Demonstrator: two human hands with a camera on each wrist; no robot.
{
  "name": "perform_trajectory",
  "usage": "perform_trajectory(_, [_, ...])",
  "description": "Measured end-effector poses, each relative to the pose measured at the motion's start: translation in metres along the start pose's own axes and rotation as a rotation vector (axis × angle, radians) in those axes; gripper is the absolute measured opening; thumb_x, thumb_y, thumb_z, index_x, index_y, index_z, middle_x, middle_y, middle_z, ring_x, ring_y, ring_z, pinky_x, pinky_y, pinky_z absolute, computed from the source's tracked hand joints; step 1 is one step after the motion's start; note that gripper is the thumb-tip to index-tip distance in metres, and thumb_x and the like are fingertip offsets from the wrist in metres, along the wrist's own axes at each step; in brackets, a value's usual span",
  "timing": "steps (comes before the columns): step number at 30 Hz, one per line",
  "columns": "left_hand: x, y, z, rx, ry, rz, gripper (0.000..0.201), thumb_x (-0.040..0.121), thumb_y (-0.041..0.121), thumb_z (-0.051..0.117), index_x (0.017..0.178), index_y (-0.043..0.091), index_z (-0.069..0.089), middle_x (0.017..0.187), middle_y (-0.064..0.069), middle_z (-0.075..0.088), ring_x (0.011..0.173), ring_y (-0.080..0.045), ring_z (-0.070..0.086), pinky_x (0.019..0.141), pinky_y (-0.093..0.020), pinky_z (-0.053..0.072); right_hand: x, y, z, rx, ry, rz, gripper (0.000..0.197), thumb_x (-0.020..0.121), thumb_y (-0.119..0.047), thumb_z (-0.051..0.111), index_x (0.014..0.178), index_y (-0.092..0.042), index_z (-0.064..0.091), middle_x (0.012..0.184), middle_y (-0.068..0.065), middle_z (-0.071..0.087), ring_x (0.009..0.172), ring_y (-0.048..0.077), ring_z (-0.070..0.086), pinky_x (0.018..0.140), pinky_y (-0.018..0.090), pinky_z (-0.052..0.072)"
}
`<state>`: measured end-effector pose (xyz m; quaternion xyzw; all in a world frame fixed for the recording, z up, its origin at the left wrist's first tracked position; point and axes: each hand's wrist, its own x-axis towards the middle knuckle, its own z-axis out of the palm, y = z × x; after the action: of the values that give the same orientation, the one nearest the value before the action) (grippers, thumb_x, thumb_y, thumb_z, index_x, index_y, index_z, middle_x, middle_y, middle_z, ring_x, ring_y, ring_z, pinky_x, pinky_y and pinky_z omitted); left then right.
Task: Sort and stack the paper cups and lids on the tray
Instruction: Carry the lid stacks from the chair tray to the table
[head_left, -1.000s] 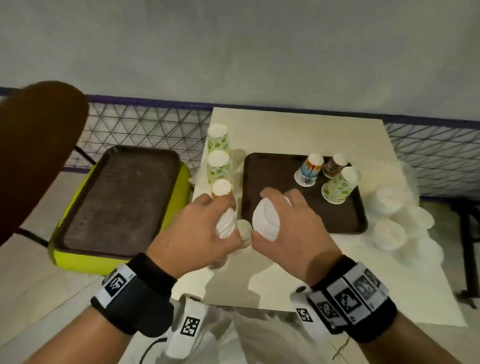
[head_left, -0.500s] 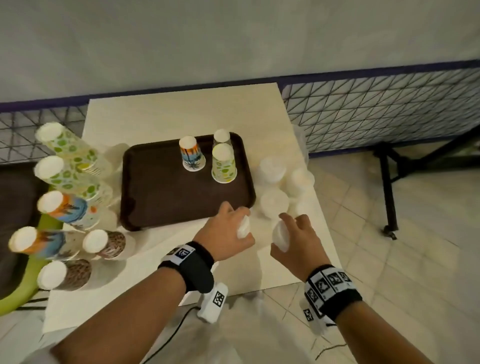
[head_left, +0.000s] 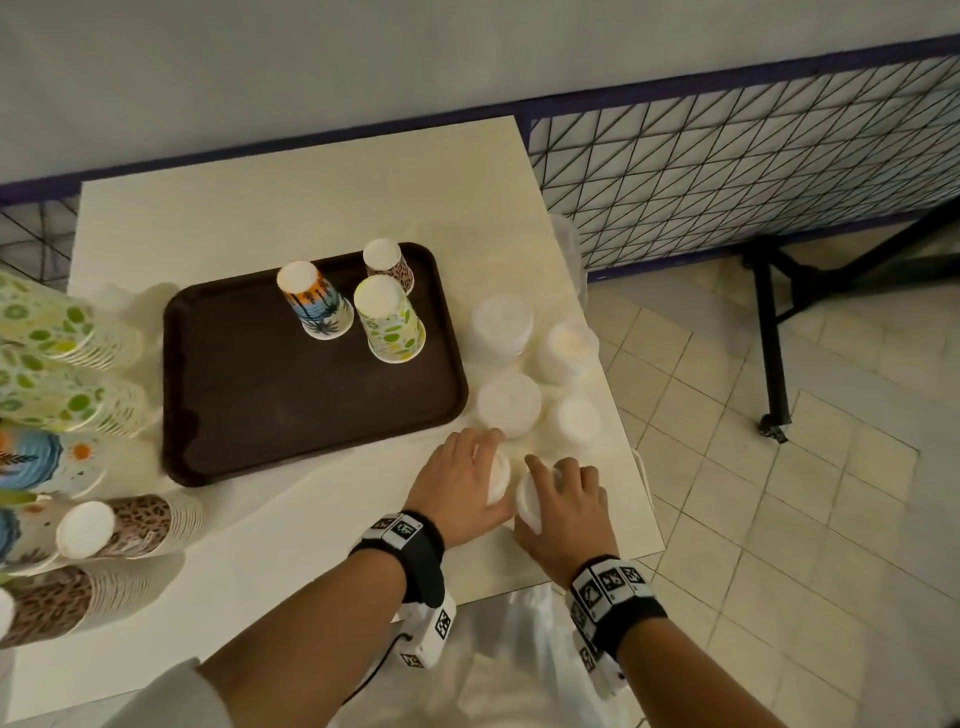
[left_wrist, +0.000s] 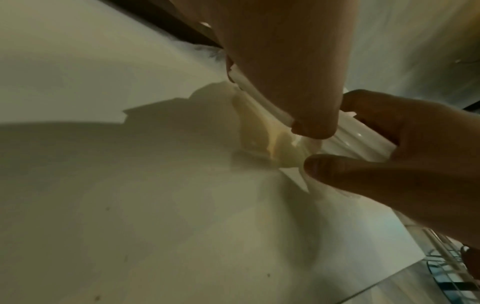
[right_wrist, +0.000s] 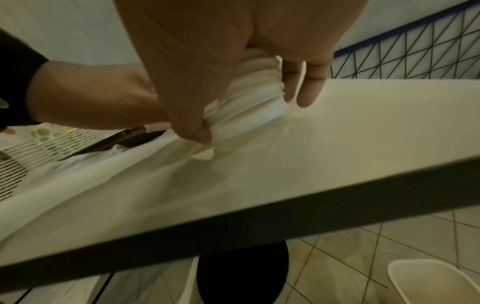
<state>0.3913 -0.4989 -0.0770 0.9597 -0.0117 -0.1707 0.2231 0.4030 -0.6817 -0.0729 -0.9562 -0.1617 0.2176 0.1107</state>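
Ribbed rims of the white lid stack (right_wrist: 249, 102), curled around by the right hand (head_left: 563, 501) at the table's (head_left: 291, 208) near right corner, are resolved only in the right wrist view, while smooth lids (head_left: 497, 480) gripped by the left hand (head_left: 457, 480) and inverted paper cups (head_left: 387, 319) on the brown tray (head_left: 260, 405) are shown overhead.

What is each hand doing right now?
Left hand: grips a stack of white lids.
Right hand: grips another lid stack.
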Motion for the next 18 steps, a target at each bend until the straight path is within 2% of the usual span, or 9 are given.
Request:
perform_trajectory(2, [0.002,-0.003,0.006,0.015,0.035,0.02,0.075,0.082,0.06,0.059,0.14,0.015,0.045,0.126,-0.008,0.056,0.11,-0.029,0.053,0.094,-0.041,0.05,0.001,0.001,0.003,-0.014,-0.004,-0.013,0.085,0.072,-0.054,0.07,0.146,-0.027,0.037,0.119,0.005,0.05,0.1,0.029,0.046,0.084,0.043,0.051])
perform_trajectory(5, [0.002,-0.006,0.012,0.008,0.048,0.053,0.067,0.083,0.059,0.062,0.132,0.016,0.049,0.124,-0.005,0.055,0.107,-0.027,0.049,0.091,-0.04,0.051,0.003,0.005,0.007,0.013,0.004,-0.021,0.083,0.076,-0.056,0.064,0.149,-0.026,0.036,0.122,0.005,0.049,0.102,0.028,0.046,0.085,0.042,0.052])
perform_trajectory(8, [0.002,-0.007,0.016,0.024,0.065,0.05,0.065,0.083,0.059,0.059,0.134,0.018,0.05,0.126,-0.005,0.054,0.109,-0.027,0.049,0.091,-0.04,0.051,0.003,0.009,0.009,0.042,0.022,-0.034,0.08,0.079,-0.058,0.062,0.148,-0.025,0.039,0.125,0.006,0.048,0.102,0.028,0.047,0.086,0.042,0.053])
perform_trajectory(10, [0.001,-0.007,0.017,0.065,0.075,0.047,0.066,0.085,0.062,0.056,0.138,0.025,0.048,0.127,-0.005,0.053,0.11,-0.027,0.05,0.091,-0.039,0.051,0.003,0.011,0.01,0.039,0.038,-0.045,0.079,0.081,-0.059,0.061,0.148,-0.025,0.04,0.125,0.007,0.049,0.101,0.028,0.048,0.085,0.042,0.053])
perform_trajectory(15, [-0.007,-0.002,0.005,0.19,-0.007,0.025,0.083,0.075,0.072,0.052,0.149,0.037,0.036,0.14,-0.008,0.041,0.125,-0.029,0.042,0.104,-0.04,0.041,0.005,0.012,0.011,0.024,0.026,-0.052,0.086,0.08,-0.065,0.057,0.154,-0.029,0.032,0.128,0.005,0.045,0.107,0.027,0.045,0.09,0.042,0.052])
perform_trajectory(18, [-0.014,-0.007,-0.005,0.234,-0.105,0.026,0.093,0.07,0.064,0.056,0.153,0.037,0.026,0.15,-0.009,0.029,0.132,-0.03,0.035,0.108,-0.042,0.037,0.003,0.012,0.01,0.0,0.004,-0.068,0.093,0.074,-0.066,0.057,0.155,-0.03,0.027,0.131,0.004,0.041,0.109,0.027,0.043,0.091,0.042,0.052])
